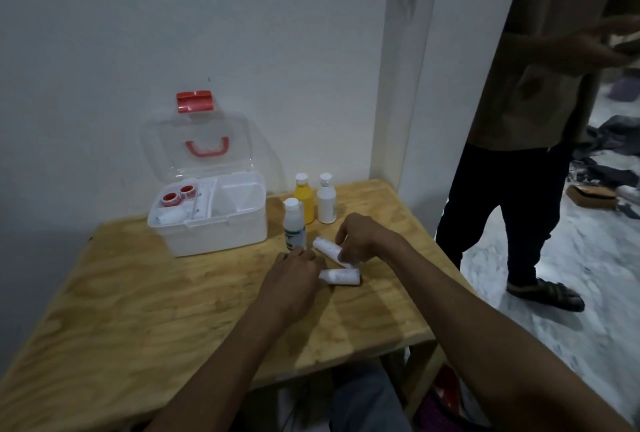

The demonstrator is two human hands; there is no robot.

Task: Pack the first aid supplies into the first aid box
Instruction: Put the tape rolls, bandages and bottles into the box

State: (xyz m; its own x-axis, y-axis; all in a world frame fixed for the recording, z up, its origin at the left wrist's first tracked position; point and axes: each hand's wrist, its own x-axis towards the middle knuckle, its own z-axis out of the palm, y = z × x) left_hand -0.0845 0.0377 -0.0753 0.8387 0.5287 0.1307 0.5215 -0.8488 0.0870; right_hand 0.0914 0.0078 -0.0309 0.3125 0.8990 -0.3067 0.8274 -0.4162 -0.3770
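Observation:
A white first aid box (211, 234) stands open at the back of the wooden table (138, 293), its clear lid (197, 147) leaning on the wall. Its tray holds two red tape rolls (176, 196) and a white roll. To the right of the box stand three bottles: a yellow one (304, 203), a white one (326, 205) and a white one with a green label (294, 227). My right hand (363, 237) grips a white bandage roll (327, 248), tilted. My left hand (294, 279) touches a second white roll (341, 276) lying on the table; whether it grips the roll is unclear.
Another person (540, 120) in a brown shirt and dark trousers stands close to the table's right edge. Clothes and a cardboard box (594, 196) lie on the floor behind. The wall runs right behind the first aid box.

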